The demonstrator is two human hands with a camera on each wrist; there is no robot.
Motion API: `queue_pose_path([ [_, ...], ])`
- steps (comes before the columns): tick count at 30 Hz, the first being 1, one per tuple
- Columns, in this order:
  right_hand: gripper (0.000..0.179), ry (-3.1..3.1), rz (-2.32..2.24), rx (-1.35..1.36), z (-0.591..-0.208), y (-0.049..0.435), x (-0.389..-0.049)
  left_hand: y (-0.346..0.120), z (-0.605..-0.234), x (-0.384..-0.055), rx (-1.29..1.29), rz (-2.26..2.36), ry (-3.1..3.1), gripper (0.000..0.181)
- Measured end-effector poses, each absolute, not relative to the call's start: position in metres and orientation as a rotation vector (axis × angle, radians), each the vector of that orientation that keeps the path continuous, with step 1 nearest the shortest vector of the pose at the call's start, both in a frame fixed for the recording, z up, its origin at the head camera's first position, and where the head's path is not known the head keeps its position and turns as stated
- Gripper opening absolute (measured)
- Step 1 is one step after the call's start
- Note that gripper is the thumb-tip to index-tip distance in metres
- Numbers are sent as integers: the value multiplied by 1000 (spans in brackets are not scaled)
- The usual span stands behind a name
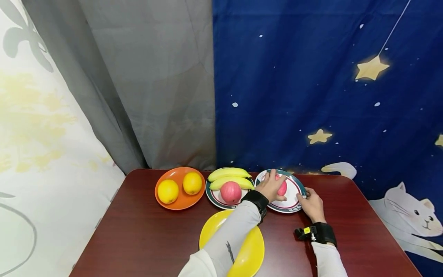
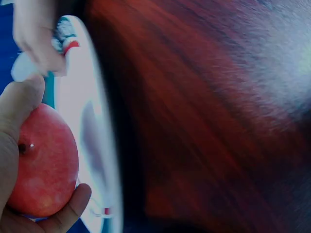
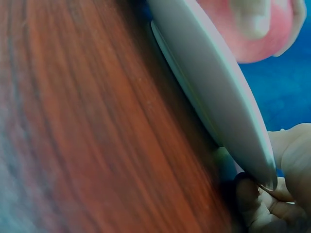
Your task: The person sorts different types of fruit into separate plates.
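Observation:
A red apple [image 1: 282, 187] is in the grasp of my left hand [image 1: 270, 188], above the white plate with a green rim [image 1: 290, 205] at the back right. In the left wrist view, thumb and fingers curl round the apple [image 2: 46, 162], its stem hollow showing. My right hand [image 1: 313, 206] pinches the right edge of that plate, thumb on top. From the right wrist, the plate's pale underside [image 3: 218, 82] shows, with fingers [image 3: 284, 208] beneath its rim.
A second green-rimmed plate [image 1: 212, 198] bears two bananas [image 1: 232, 182] and another red apple [image 1: 230, 192]. Two round yellow fruits [image 1: 168, 191] sit on an orange plate [image 1: 183, 204] at the left. Below my left forearm lies a yellow plate [image 1: 254, 250] on the brown table [image 1: 145, 238].

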State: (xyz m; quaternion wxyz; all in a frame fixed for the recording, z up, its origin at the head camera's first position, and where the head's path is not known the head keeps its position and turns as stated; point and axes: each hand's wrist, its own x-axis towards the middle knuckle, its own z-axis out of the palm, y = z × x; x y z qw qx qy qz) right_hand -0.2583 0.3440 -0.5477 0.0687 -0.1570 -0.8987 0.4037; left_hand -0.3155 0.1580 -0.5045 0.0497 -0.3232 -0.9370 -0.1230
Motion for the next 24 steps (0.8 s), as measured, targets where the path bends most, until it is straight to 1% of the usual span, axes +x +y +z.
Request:
queue_pose_path([
  [8,59,-2697,1205,-459,-548,344,-259,160,-517,-316,-966,-308,-2885,82],
  [13,57,-2686,1211,-453,-549,342,-260,156,-511,-315,-972,-231,-2883,91],
  [18,56,-2678,1194,-436,-551,341,-262,149,-490,-312,-1015,-61,-2828,98],
  [24,58,-2685,1203,-452,-550,345,-259,124,-445,-301,-1118,-50,-2760,99],
])
